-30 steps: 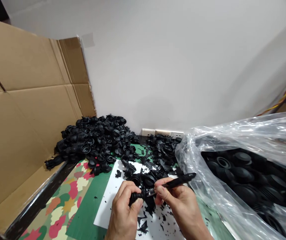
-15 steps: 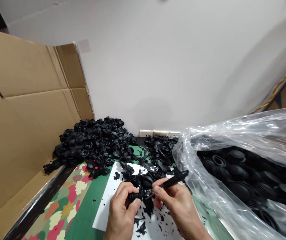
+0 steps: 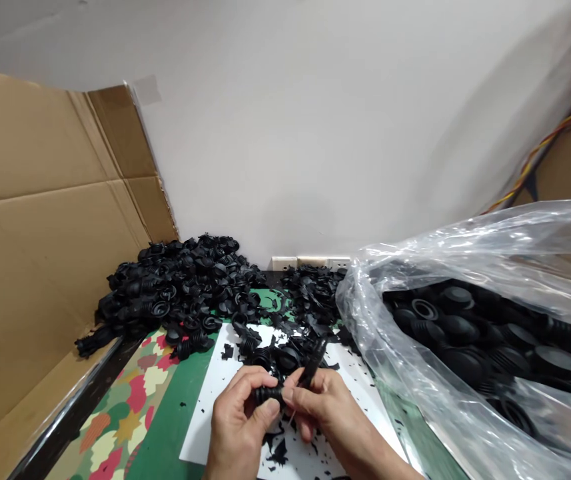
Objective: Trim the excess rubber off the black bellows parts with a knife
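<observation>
My left hand (image 3: 238, 420) pinches a small black ribbed rubber part (image 3: 266, 394) between thumb and fingers, low in the middle of the view. My right hand (image 3: 325, 410) presses against the same part from the right and grips a black-handled knife (image 3: 312, 363), whose handle points up and away. Both hands hover over a white sheet (image 3: 210, 413) strewn with black rubber trimmings.
A heap of black ribbed rubber parts (image 3: 175, 290) lies at the back left against a cardboard box wall (image 3: 40, 227). A smaller pile of black scraps (image 3: 312, 297) sits by the white wall. A clear plastic bag (image 3: 465, 333) full of black parts fills the right. A green patterned mat (image 3: 130, 413) covers the table.
My right hand has moved left up to the part, and the knife handle has swung from pointing right to pointing up. The view has shifted slightly.
</observation>
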### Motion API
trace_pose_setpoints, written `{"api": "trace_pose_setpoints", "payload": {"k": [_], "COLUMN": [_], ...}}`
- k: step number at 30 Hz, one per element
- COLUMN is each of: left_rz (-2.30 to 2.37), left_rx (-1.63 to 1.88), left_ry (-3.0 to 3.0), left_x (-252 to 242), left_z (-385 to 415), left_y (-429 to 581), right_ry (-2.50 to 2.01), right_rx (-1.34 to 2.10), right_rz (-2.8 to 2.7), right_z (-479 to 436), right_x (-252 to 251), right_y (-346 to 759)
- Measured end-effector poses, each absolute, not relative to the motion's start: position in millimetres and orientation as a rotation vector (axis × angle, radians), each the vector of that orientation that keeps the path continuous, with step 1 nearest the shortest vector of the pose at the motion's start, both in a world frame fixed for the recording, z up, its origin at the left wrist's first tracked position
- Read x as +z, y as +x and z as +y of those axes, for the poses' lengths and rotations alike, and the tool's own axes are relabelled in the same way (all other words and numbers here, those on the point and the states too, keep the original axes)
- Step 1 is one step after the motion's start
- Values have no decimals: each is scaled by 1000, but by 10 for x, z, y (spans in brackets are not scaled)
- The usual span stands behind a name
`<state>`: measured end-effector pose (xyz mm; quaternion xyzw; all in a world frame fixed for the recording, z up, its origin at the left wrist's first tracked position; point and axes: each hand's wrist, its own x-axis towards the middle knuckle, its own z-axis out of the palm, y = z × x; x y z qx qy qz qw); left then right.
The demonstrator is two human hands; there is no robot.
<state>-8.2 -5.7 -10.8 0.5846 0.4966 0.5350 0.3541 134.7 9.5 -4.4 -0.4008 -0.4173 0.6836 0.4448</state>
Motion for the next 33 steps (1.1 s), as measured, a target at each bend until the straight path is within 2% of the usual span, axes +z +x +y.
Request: {"api": "trace_pose_setpoints", "payload": {"k": [9, 18, 33], "left_rz": [1313, 1340, 1312], "left_rx": [1409, 1361, 1326], "left_ry": [1521, 1700, 1771], "left_x": [-106, -126, -111], "left_z": [-27, -67, -85], "left_y": [-113, -139, -107], "right_ry": [-976, -995, -968], "right_rx": [1727, 1363, 1364], "right_rz": [-1013, -883, -933], "right_z": [114, 80, 32], "right_x": [-43, 76, 7], "right_y": [1359, 1491, 1382]}}
